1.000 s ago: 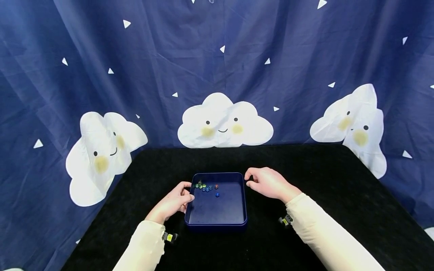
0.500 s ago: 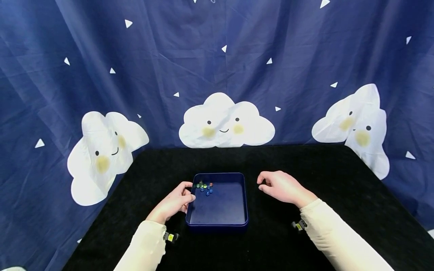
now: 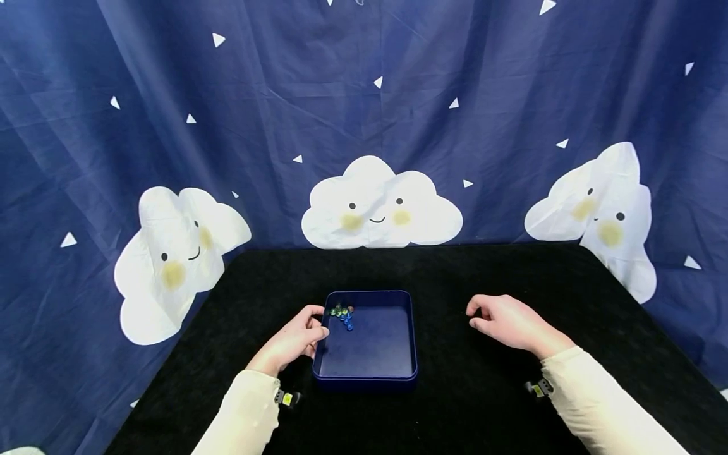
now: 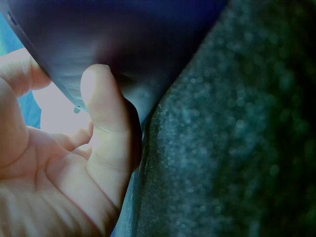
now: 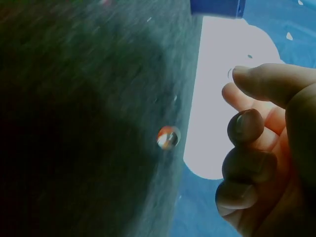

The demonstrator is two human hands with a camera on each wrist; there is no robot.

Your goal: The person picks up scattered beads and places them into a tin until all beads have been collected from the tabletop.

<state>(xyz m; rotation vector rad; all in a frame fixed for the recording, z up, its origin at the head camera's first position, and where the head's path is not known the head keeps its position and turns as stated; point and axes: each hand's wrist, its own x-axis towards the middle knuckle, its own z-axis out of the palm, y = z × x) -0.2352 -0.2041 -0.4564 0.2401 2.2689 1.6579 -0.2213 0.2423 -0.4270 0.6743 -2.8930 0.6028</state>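
Observation:
My left hand (image 3: 292,338) grips the left wall of a dark blue square tray (image 3: 364,382), thumb over the rim, fingers outside. The left wrist view shows the thumb (image 4: 106,103) pressing the tray wall (image 4: 148,39) from one side. Several small glass marbles (image 3: 344,315), green, blue and one reddish, cluster in the tray's far left corner. My right hand (image 3: 512,322) hovers right of the tray, fingers loosely bent, with nothing visible in them. In the right wrist view, an orange-and-white marble (image 5: 168,138) lies on the black cloth beyond the fingertips; I cannot make it out in the head view.
Black cloth (image 3: 443,411) covers the table around the tray. Behind it hangs a dark blue curtain (image 3: 267,114) with white clouds and triangles. A small camera is strapped to each wrist.
My right hand has moved right, away from the tray's right edge. Inside the tray, the blue and reddish marbles have rolled left, closer to the green ones. My left hand keeps its grip.

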